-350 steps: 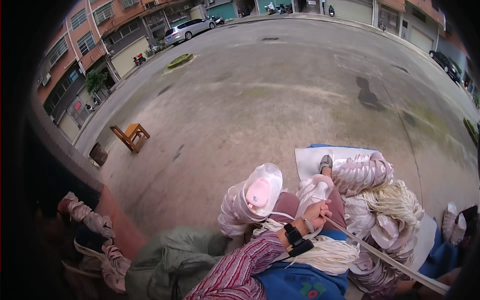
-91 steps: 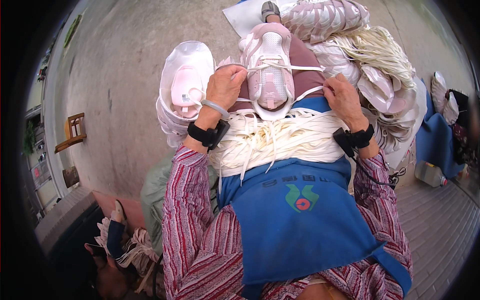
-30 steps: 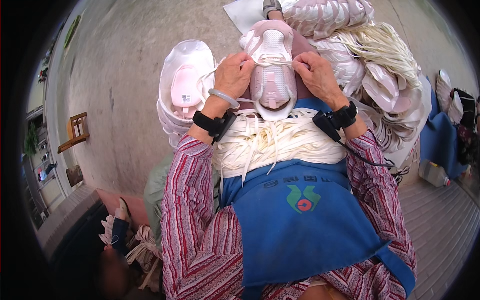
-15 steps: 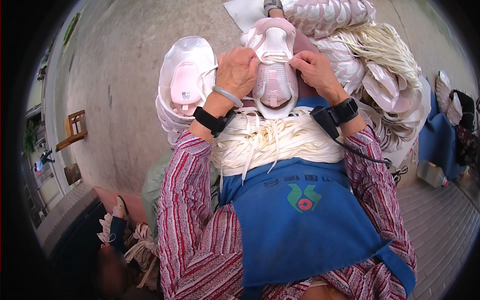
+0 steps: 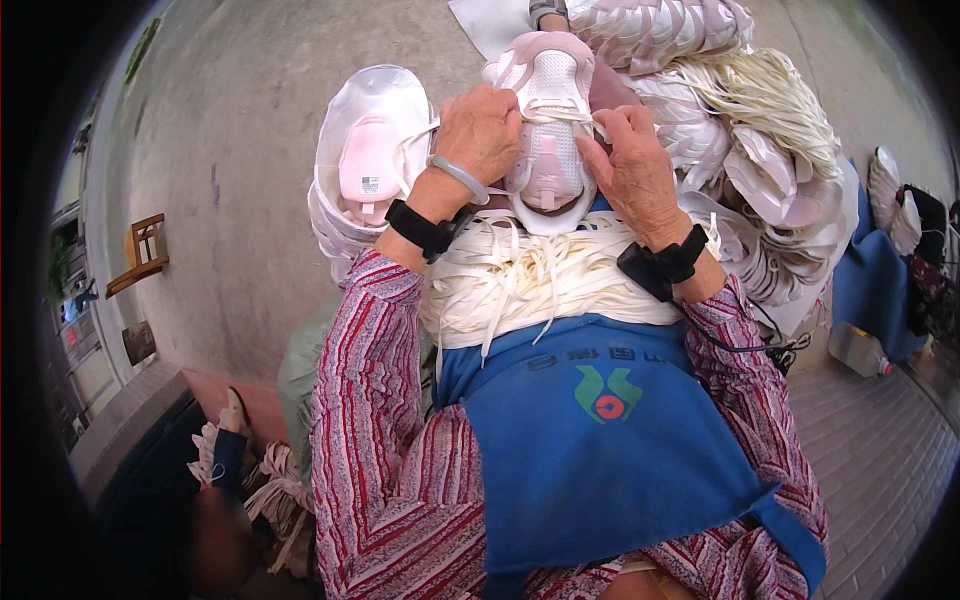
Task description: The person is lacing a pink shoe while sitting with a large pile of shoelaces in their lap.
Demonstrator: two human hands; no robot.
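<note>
Gripping a white lace (image 5: 552, 116) at the shoe upper's (image 5: 548, 165) left edge, the left hand (image 5: 478, 133) faces the right hand (image 5: 634, 168), whose hold is unclear.

Wooden chair (image 5: 140, 274) at left; translucent jug (image 5: 856, 350), right.

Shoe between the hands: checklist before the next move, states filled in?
1. Shoe between both hands, toe pointing away: ok.
2. Lace crossing the shoe's front: ok.
3. Left hand firmly on lace: cannot tell, fingertips hidden.
4. Right hand firmly on lace: cannot tell; fingers are at it, contact unclear.
5. Left shoe stack free of loose strands: not ok, a white strand drapes over it.
6. Lace bundle on lap: ok.
</note>
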